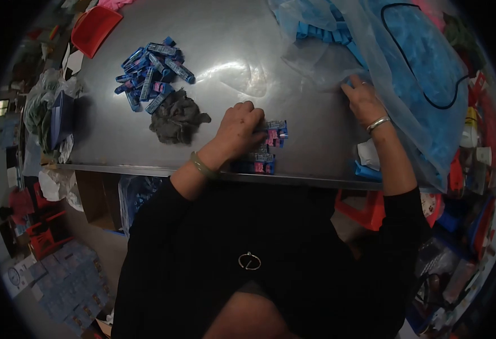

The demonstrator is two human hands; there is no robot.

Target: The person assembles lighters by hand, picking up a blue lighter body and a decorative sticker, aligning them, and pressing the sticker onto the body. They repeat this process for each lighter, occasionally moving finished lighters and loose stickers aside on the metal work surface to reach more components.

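My left hand [238, 131] is curled, closed, over a short row of small blue packets [276, 134] with pink and silver print. They lie near the table's front edge, partly covered by the hand. At the right, my right hand [364, 103] is closed at the edge of a clear plastic bag [321, 65], its fingertips pinched at something blue. What exactly they hold is hard to make out. Inside the bag are many flat blue pieces [330, 34]. Left of my left hand sits a crumpled grey cloth [177, 117], beside a pile of blue packets [149, 70].
The metal table [310, 152] has a raised front edge. A red dustpan-like scoop [96, 29] lies at the back left, and a dark blue bin [62, 120] stands at the left edge. A black cord [409, 59] lies across the bag. Below the table is a red stool [366, 209].
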